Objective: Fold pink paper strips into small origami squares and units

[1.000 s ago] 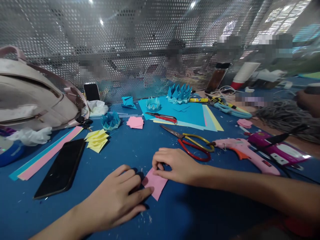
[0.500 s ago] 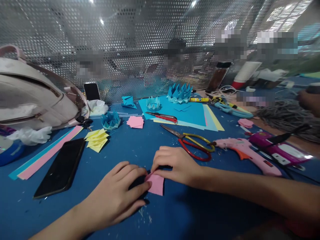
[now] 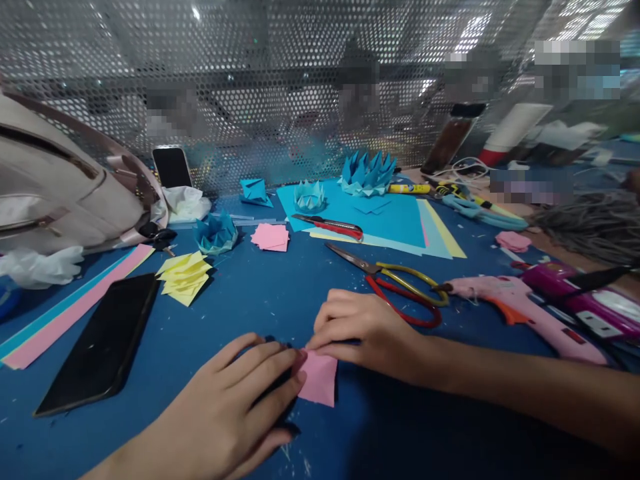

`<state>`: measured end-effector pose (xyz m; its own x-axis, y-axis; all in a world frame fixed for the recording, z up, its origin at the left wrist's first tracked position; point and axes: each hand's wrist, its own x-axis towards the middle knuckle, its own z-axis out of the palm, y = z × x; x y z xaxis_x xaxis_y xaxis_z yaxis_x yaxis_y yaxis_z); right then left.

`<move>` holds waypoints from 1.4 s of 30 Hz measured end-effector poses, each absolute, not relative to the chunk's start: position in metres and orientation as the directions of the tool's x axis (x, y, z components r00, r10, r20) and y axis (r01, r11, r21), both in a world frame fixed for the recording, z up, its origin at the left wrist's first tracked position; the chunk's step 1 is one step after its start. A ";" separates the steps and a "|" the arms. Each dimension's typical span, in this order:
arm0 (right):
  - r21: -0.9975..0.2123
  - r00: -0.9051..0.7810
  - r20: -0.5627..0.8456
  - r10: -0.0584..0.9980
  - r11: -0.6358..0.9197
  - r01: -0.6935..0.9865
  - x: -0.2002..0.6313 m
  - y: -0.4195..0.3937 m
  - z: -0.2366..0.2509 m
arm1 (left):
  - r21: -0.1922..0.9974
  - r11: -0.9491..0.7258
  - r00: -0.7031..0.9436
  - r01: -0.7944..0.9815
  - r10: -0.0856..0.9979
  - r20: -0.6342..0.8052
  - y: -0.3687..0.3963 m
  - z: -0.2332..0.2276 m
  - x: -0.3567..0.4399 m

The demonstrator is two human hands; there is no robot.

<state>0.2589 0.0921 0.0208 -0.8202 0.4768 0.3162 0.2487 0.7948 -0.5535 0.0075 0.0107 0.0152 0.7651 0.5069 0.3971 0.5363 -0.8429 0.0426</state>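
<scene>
A small square of pink paper (image 3: 320,379) lies on the blue table between my hands. My left hand (image 3: 240,393) holds its left edge, with the fingertips closed on it and pressing it to the table. My right hand (image 3: 357,333) pinches the top edge near the upper left corner, thumb low and fingers curled. The fingertips of both hands nearly meet there, so that corner is hidden. Just beyond my right hand lie scissors (image 3: 400,287) with red and yellow handles. Farther off are a stack of pink squares (image 3: 271,237) and a pile of yellow squares (image 3: 185,277).
Left are a black phone (image 3: 100,347), paper strips (image 3: 75,303) and a backpack (image 3: 50,180). Folded blue paper crowns (image 3: 367,175) and a red utility knife (image 3: 330,227) lie on blue sheets (image 3: 395,227) at the back. A pink glue gun (image 3: 530,310) sits at right.
My view has shifted slightly, so the surroundings sit differently in frame. Both hands stay at the pink paper, with their fingertips a little closer together along its top edge.
</scene>
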 end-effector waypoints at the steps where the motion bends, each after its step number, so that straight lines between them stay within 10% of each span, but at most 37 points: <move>1: -0.550 -0.826 0.311 0.470 0.798 0.247 0.259 0.092 0.021 | 0.042 -0.841 0.757 0.540 0.507 0.413 0.011 0.014 0.007; 15: -0.309 -0.884 0.419 0.209 0.948 0.078 0.264 0.098 0.021 | -0.055 -0.875 0.826 0.481 0.431 0.363 0.020 0.019 0.005; 42: -0.375 -0.910 0.381 0.163 0.927 0.009 0.263 0.102 0.022 | -0.011 -0.904 0.862 0.428 0.404 0.305 0.017 0.021 0.005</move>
